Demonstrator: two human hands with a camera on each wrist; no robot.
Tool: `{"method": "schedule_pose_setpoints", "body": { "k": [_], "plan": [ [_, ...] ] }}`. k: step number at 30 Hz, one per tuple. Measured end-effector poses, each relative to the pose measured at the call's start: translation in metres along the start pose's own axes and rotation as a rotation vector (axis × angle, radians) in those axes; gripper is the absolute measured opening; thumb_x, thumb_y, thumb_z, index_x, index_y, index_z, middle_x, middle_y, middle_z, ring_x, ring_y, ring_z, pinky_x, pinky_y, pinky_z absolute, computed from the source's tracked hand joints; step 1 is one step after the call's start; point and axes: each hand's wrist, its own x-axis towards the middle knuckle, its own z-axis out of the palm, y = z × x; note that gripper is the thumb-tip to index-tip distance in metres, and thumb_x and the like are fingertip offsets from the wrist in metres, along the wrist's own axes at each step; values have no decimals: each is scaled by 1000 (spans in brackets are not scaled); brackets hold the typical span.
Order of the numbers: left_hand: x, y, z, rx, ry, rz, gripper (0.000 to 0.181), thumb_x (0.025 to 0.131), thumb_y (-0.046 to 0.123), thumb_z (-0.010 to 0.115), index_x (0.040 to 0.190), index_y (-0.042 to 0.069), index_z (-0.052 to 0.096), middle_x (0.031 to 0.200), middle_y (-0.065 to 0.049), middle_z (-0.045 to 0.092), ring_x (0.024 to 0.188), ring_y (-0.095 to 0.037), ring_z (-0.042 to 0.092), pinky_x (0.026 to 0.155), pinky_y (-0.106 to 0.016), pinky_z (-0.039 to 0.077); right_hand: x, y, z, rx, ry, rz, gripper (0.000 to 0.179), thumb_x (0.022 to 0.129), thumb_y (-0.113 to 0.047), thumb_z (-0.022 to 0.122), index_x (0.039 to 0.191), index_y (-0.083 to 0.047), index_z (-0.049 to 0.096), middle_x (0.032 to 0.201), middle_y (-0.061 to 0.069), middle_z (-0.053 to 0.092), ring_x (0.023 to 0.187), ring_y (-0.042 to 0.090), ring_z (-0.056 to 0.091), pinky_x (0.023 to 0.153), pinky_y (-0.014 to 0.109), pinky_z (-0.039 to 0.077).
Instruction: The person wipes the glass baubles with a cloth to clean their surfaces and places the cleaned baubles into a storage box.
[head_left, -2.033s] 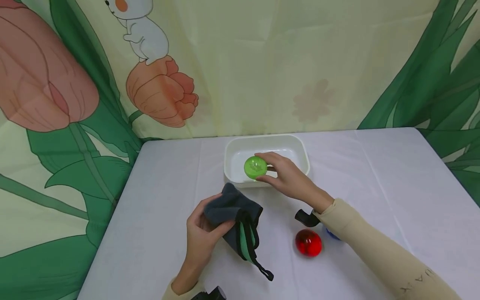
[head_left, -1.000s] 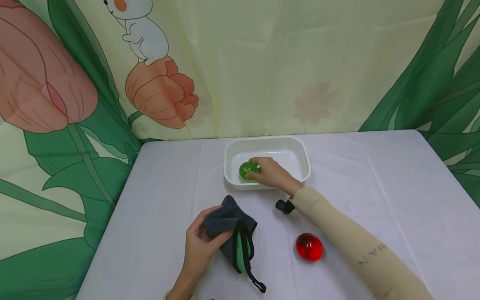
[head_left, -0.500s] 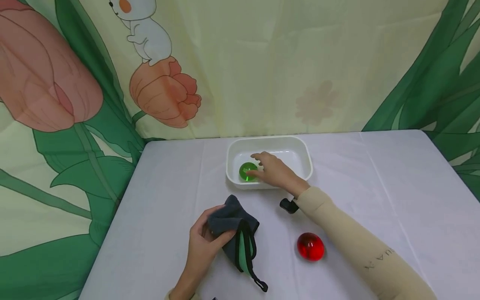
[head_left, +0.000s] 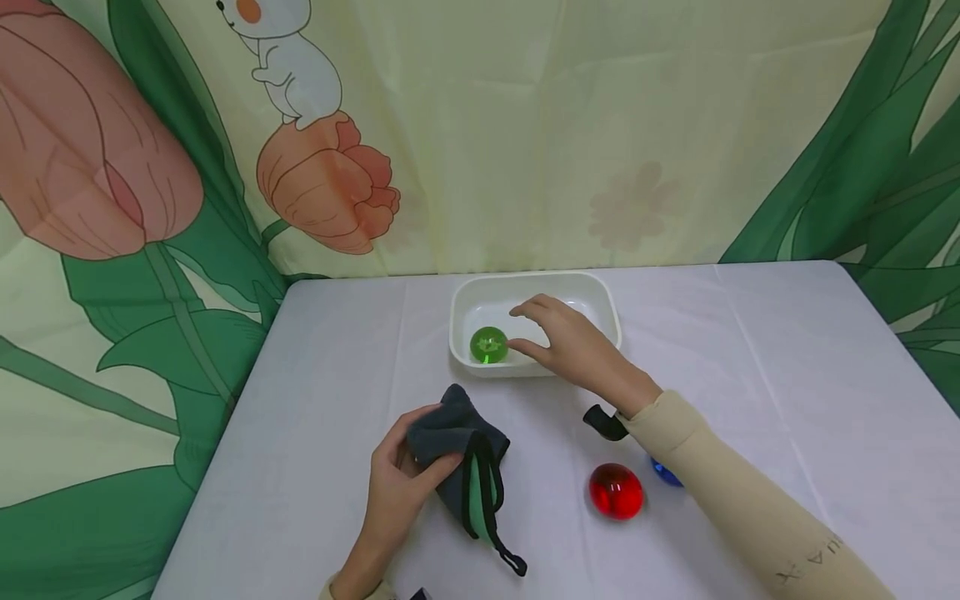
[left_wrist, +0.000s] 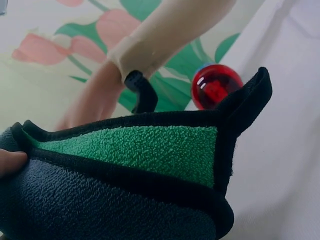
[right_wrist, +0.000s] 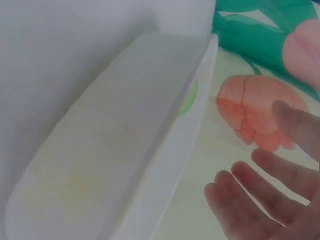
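- Pinches the grey-and-green cloth (head_left: 433, 437) in the left hand (head_left: 397, 483), with the thumb on its near face and the other fingers curled behind, partly hidden.
- Holds it in front of the white tray (head_left: 510, 372), slightly toward the left, with a black-edged fold parted over the green inside and a black loop (head_left: 516, 564) at the lower end; cannot tell whether touching the table (head_left: 337, 358).
- Shows, in the left wrist view, fluffy green pile between two black-bound edges.
- Extends the right hand (head_left: 573, 346) over the tray's right half, with thumb and fingers spread apart and gently bent.
- Brings the thumb tip just beside the green ball (head_left: 489, 345) in the head view; shows a clear gap between them in the right wrist view.
- Lies, in the ball's case, inside the tray at the front left corner; appears only as a green sliver past the rim in the right wrist view.
- Wears a black wrist device (head_left: 604, 422) below the beige sleeve (head_left: 720, 458).
- Sits nearer the camera on the table: a glossy red ball (head_left: 616, 492).
- Peeks out beside the sleeve, partly covered: a blue ball (head_left: 665, 472).
- Hangs behind the table: a backdrop (head_left: 480, 150) printed with tulips and leaves.
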Motion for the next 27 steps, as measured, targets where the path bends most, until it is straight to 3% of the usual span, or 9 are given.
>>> {"method": "schedule_pose_setpoints", "body": {
  "k": [10, 27],
  "plan": [
    [1, 1, 3, 8, 9, -18, 58, 77, -9, 79, 130, 7, 60, 128, -13, 60, 119, -21, 61, 98, -26, 51, -31, -3, -15, 18, -74, -68, 51, 90, -32, 74, 133, -9, 60, 130, 5, 60, 121, 23, 57, 100, 41, 51],
    [1, -1, 6, -15, -30, 17, 58, 76, -9, 79, 130, 4, 59, 128, -16, 60, 117, -22, 62, 96, -26, 52, -88, 6, -24, -33, -79, -88, 61, 85, -31, 80, 137, -12, 55, 132, 0, 58, 119, 17, 59, 96, 38, 54]
  ]
}}
